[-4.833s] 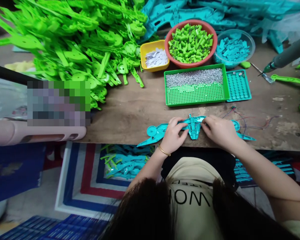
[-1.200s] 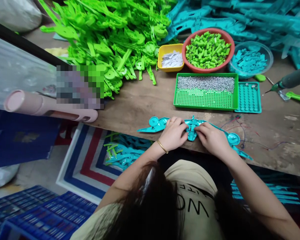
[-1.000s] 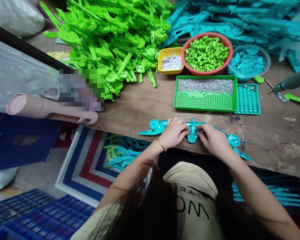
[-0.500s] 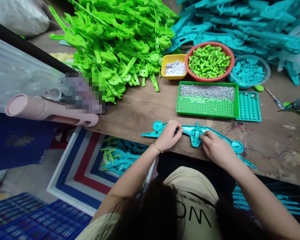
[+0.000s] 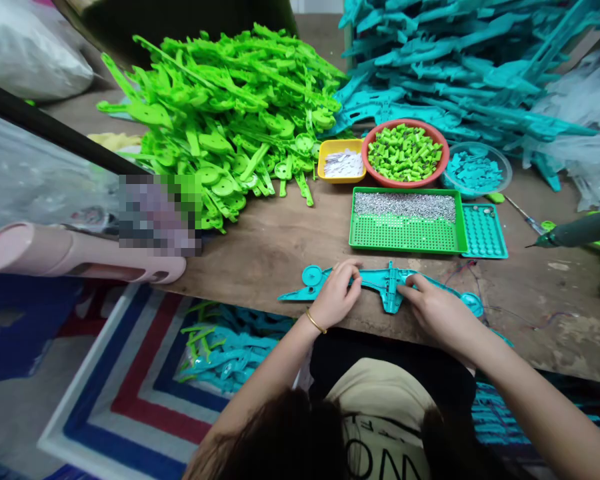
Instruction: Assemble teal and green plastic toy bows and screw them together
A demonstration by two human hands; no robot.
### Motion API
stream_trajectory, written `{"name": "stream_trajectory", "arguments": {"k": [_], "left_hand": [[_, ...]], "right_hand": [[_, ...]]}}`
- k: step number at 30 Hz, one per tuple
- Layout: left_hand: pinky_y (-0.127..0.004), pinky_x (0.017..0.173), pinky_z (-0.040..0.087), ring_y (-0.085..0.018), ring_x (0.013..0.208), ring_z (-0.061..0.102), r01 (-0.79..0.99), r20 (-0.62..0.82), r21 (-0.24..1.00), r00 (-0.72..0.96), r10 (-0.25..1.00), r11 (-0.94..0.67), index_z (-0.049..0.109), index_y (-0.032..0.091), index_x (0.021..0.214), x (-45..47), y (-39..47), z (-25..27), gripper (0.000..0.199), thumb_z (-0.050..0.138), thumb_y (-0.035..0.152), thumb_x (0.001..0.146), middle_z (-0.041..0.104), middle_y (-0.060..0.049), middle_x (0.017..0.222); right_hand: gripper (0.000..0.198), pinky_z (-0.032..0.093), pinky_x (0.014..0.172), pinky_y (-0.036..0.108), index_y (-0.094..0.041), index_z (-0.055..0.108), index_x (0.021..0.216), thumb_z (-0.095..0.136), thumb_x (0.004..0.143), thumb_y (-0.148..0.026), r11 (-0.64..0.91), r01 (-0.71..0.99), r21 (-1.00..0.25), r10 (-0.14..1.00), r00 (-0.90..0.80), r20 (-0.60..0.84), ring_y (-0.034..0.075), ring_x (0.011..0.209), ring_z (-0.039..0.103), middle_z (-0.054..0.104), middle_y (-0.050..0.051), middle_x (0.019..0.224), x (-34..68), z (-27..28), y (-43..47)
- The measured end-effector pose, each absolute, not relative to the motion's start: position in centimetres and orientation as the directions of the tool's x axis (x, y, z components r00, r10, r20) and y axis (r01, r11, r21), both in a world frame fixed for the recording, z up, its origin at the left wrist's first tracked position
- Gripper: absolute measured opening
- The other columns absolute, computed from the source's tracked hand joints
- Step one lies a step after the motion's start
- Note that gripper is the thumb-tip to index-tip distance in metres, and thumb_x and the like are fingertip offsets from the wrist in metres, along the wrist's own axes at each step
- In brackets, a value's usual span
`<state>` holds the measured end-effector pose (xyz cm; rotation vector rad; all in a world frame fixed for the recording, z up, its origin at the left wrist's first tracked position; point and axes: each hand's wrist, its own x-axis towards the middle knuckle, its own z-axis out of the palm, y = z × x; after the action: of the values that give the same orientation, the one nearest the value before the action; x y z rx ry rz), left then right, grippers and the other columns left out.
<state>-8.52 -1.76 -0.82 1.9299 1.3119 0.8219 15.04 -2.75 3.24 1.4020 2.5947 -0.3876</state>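
As two bare hands work near the edge of a brown wooden surface (image 5: 275, 243), a long, wing-shaped teal plastic part (image 5: 391, 300) lies flat between them. The left hand (image 5: 334, 293), a gold-coloured bangle at its wrist, sits over one arm of the part, thumb and fingers drawn narrow; the right hand (image 5: 437, 310) has its fingertips, also close together, at the central section. Whether either pinches anything small cannot be told. Thin red and blue wires (image 5: 471, 264) trail beyond the right hand. Behind stand a perforated green plastic tray (image 5: 407, 233) of small silvery metal pieces (image 5: 405, 205) and a round red-brown bowl (image 5: 445, 160) of lime-green cylinders (image 5: 405, 153), backed by heaps of lime-green (image 5: 240, 120) and teal plastic parts (image 5: 445, 80).
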Motion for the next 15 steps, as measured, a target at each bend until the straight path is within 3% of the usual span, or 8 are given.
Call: {"name": "stream_trajectory", "arguments": {"k": [3, 6, 8, 10, 12, 15], "left_hand": [[-0.038, 0.091, 0.047, -0.021, 0.103, 0.062, 0.530, 0.079, 0.820, 0.265, 0.961, -0.214, 0.044, 0.022, 0.085, -8.4, -1.8, -1.0, 0.010, 0.041, 0.021, 0.094, 0.065, -0.010, 0.107], [-0.038, 0.088, 0.048, -0.020, 0.101, 0.064, 0.542, 0.070, 0.822, 0.205, 0.976, -0.173, 0.044, 0.022, 0.085, -8.1, -1.9, -1.2, 0.011, 0.041, 0.023, 0.095, 0.067, -0.010, 0.105], [-0.037, 0.087, 0.048, -0.021, 0.100, 0.065, 0.558, 0.082, 0.814, 0.167, 0.983, -0.162, 0.044, 0.022, 0.085, -8.0, -1.9, -1.4, 0.011, 0.041, 0.023, 0.096, 0.067, -0.010, 0.104], [-0.037, 0.086, 0.049, -0.021, 0.100, 0.065, 0.572, 0.092, 0.806, 0.137, 0.986, -0.154, 0.043, 0.022, 0.084, -7.8, -1.8, -1.7, 0.011, 0.041, 0.023, 0.095, 0.067, -0.010, 0.104], [-0.038, 0.086, 0.049, -0.021, 0.099, 0.065, 0.577, 0.098, 0.803, 0.118, 0.988, -0.149, 0.044, 0.022, 0.085, -7.7, -1.8, -1.7, 0.009, 0.042, 0.021, 0.094, 0.067, -0.010, 0.104], [-0.039, 0.086, 0.050, -0.022, 0.099, 0.065, 0.573, 0.137, 0.798, 0.131, 0.982, -0.188, 0.045, 0.022, 0.086, -7.1, -2.2, -1.1, 0.009, 0.042, 0.020, 0.094, 0.066, -0.011, 0.105]], "right_hand": [[0.036, 0.044, 0.081, 0.036, -0.017, 0.062, 0.119, 0.040, 0.091, -0.012, 0.483, 0.874, -0.054, 0.874, -0.485, -0.030, 0.022, 0.092, 0.062, 0.063, 0.013, 0.115, 15.9, 4.1, -2.1], [0.041, 0.028, 0.108, 0.054, -0.022, 0.054, 0.132, 0.043, 0.093, -0.018, 0.271, 0.962, -0.008, 0.921, -0.257, 0.291, 0.031, 0.123, 0.051, 0.055, 0.016, 0.135, 16.7, 4.4, -3.1], [0.053, 0.021, 0.112, 0.061, -0.022, 0.041, 0.144, 0.049, 0.092, -0.029, 0.098, 0.993, -0.059, 0.918, -0.068, 0.390, 0.035, 0.132, 0.044, 0.046, 0.019, 0.144, 17.2, 3.6, -5.1], [0.067, 0.025, 0.109, 0.063, -0.018, 0.031, 0.149, 0.053, 0.090, -0.042, 0.001, 0.994, -0.108, 0.933, 0.038, 0.357, 0.038, 0.130, 0.044, 0.046, 0.023, 0.141, 17.9, 2.1, -7.4], [0.075, 0.035, 0.104, 0.059, -0.014, 0.029, 0.149, 0.053, 0.089, -0.051, 0.000, 0.994, -0.107, 0.967, 0.027, 0.252, 0.038, 0.125, 0.048, 0.050, 0.025, 0.136, 18.7, 0.3, -9.2], [0.064, 0.045, 0.094, 0.048, -0.016, 0.038, 0.145, 0.051, 0.091, -0.049, 0.045, 0.997, -0.057, 0.990, -0.037, 0.135, 0.035, 0.119, 0.052, 0.056, 0.020, 0.132, 20.0, -1.5, -10.3]]}}
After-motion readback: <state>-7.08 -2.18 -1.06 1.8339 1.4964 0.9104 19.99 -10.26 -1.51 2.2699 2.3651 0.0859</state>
